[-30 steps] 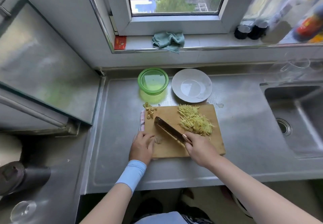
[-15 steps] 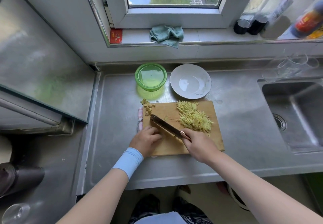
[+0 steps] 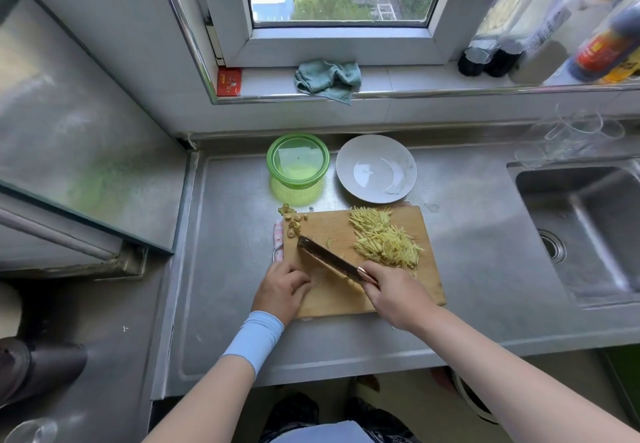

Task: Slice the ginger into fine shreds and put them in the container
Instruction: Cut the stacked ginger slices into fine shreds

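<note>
A wooden cutting board (image 3: 426,290) lies on the steel counter. A pile of fine yellow ginger shreds (image 3: 382,236) covers its far right part. Small ginger scraps (image 3: 292,223) sit at its far left corner. My right hand (image 3: 393,292) grips the handle of a cleaver (image 3: 329,259), whose blade slants across the board towards the far left. My left hand (image 3: 282,290) rests at the board's near left with its fingers curled beside the blade; whatever lies under them is hidden. A green container (image 3: 298,160) stands behind the board.
A white plate (image 3: 376,169) sits next to the green container. A sink (image 3: 588,231) lies to the right, with clear glassware (image 3: 571,134) behind it. On the windowsill are a teal cloth (image 3: 327,77) and bottles (image 3: 540,37). A glass-topped stove (image 3: 79,131) is at the left.
The cleaver has shifted slightly towards the far left of the board. My left hand stays curled beside the blade. The shred pile is unchanged.
</note>
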Tool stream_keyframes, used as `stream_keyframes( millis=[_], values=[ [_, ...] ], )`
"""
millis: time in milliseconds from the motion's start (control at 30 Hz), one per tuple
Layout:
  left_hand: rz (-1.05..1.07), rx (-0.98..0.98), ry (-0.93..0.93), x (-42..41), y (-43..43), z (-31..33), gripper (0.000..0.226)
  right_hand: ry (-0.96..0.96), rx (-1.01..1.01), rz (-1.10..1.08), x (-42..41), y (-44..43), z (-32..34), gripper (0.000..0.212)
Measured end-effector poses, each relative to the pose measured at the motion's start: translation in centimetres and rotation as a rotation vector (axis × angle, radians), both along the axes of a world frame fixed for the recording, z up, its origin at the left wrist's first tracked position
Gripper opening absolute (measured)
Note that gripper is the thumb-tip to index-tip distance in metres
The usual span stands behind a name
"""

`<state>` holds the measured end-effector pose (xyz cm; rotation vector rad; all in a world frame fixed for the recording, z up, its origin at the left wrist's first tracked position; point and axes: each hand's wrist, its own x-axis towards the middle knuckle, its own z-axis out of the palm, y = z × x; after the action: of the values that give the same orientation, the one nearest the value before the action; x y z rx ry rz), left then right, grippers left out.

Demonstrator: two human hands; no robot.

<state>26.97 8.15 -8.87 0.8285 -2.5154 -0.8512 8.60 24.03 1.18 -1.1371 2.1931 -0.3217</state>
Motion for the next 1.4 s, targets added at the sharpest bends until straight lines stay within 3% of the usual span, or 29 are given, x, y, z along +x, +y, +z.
stream_keyframes(
  millis=[167, 433, 767, 833, 933, 1400],
  values=[
    [-0.152, -0.017, -0.009, -1.4, -1.2, 0.1, 0.027, -0.001, -0.01, 0.026, 0.0, 0.4, -0.3, 0.012],
    [-0.381, -0.242, 0.003, -2.1, -0.8, 0.0, 0.042, 0.045, -0.013, 0.069, 0.2, 0.5, -1.2, 0.031],
    [-0.335, -0.342, -0.017, -2.6, 0.6, -0.8, 0.035, 0.224, 0.001, 0.227, 1.1, 1.3, -2.2, 0.041],
    [-0.335, -0.368, -0.045, -2.7, 0.8, -0.7, 0.024, 0.213, -0.011, 0.222, 1.1, 1.9, -2.1, 0.04],
    [-0.289, -0.395, -0.025, -2.7, 1.1, -0.7, 0.033, 0.185, 0.0, 0.217, 0.8, 2.8, -2.2, 0.038],
    [-0.132, -0.434, 0.022, -2.7, 2.1, -0.2, 0.032, 0.131, 0.07, 0.223, 1.3, -0.4, -2.8, 0.048]
  ],
)
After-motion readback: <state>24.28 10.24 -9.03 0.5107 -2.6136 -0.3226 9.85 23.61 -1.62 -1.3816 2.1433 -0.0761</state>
